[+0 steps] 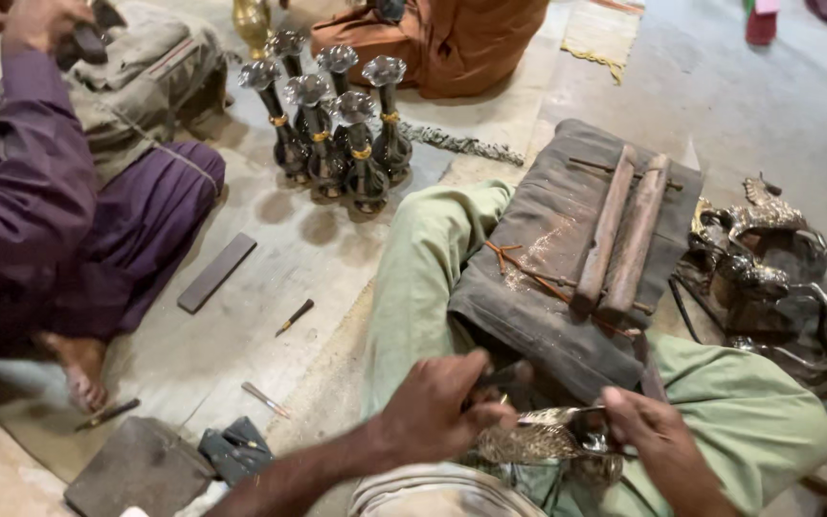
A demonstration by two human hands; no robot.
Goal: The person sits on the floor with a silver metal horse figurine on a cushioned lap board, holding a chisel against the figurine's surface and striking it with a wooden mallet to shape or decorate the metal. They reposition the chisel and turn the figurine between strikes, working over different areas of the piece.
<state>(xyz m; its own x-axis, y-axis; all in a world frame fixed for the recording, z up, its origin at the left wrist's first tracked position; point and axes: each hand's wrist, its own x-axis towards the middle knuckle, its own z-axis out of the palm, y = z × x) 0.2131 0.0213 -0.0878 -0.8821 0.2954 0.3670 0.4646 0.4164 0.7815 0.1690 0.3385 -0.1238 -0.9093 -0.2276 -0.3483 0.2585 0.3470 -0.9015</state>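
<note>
My left hand (437,407) and right hand (658,436) gripped a small engraved metal piece (538,436) over my lap, beside two wooden rods (619,235).

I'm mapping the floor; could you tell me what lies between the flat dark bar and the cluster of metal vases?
In the head view, only bare floor separates the flat dark bar from the metal vases.

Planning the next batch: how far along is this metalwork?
Seemingly done: a cluster of metal vases on the floor. In hand: left hand and right hand hold a patterned metal piece. Left: apparently the metal figurines beside the lap cloth.
</note>
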